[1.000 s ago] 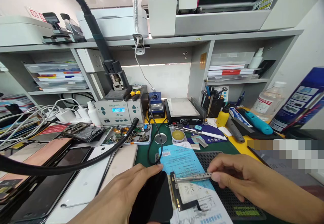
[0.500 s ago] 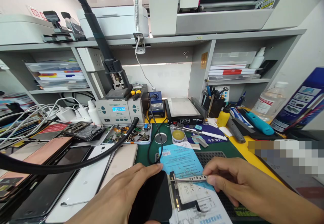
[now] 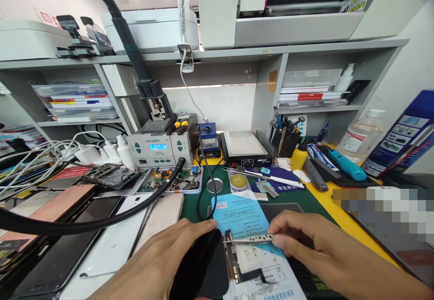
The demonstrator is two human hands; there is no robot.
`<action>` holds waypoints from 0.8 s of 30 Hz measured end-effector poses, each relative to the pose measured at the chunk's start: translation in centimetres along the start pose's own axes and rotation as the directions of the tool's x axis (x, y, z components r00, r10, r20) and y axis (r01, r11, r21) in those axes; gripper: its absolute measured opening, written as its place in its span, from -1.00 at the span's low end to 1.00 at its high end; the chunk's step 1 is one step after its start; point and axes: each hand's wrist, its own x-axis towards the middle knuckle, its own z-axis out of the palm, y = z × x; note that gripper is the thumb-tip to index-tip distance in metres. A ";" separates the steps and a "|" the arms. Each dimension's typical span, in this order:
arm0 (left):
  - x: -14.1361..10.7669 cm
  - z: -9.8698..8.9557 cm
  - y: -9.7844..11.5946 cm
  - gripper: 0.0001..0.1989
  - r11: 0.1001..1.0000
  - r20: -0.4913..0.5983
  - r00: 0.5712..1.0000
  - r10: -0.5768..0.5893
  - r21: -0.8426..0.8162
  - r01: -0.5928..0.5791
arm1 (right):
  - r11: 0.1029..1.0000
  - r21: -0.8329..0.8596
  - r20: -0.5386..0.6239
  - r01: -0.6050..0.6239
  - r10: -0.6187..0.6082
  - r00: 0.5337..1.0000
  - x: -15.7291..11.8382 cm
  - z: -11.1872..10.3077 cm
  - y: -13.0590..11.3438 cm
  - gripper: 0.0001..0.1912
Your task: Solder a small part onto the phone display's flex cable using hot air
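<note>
My left hand (image 3: 159, 257) is closed around a black phone screen (image 3: 206, 268), thumb and fingers at its edges. From the screen's right edge extends a narrow dark flex cable (image 3: 233, 264) with gold contacts, lying over a worn blue and white printed sheet (image 3: 242, 214). My right hand (image 3: 301, 241) pinches a pair of metal tweezers (image 3: 257, 239) with holes along the handle. The tips point left and lie over the upper end of the flex cable, by the screen's edge. Whether they grip anything is too small to tell.
Several phones (image 3: 111, 246) lie on the left, under a thick black hose (image 3: 111, 221). Behind stand a hot-air station (image 3: 159, 148), a tray of circuit boards (image 3: 193, 185) and a heating plate (image 3: 244, 144). A perforated black mat (image 3: 288, 207) lies beneath the sheet; a clear bottle (image 3: 361, 135) stands right.
The tweezers and my right hand have shifted slightly left, bringing the tips to the screen's edge. My left hand keeps its hold on the screen.
</note>
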 end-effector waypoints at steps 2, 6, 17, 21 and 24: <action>0.1 0.2 -0.3 -0.20 1.000 -0.002 1.000 0.014 0.026 -0.014 | 1.000 0.002 0.002 0.008 -0.008 1.000 0.0 -0.2 -0.1 -0.67; 0.3 0.4 -0.7 -0.21 0.998 -0.017 0.999 0.033 0.055 -0.032 | 1.000 -0.010 -0.012 0.008 -0.008 1.000 -0.3 -1.2 0.2 -0.67; 0.0 -0.4 0.3 -0.21 0.997 -0.109 0.991 0.076 -0.005 -0.077 | 0.999 0.018 0.055 -0.034 0.033 0.998 -0.6 -1.2 0.4 -0.66; 0.0 -0.6 0.6 -0.22 0.998 -0.082 0.995 0.049 -0.038 -0.052 | 1.000 0.025 0.033 -0.013 0.012 0.999 -0.4 -0.7 0.3 -0.67; 0.0 -0.2 0.3 -0.20 0.999 -0.049 0.998 0.028 -0.027 -0.029 | 0.999 0.052 0.017 -0.002 0.001 1.000 -0.5 -0.3 0.4 -0.70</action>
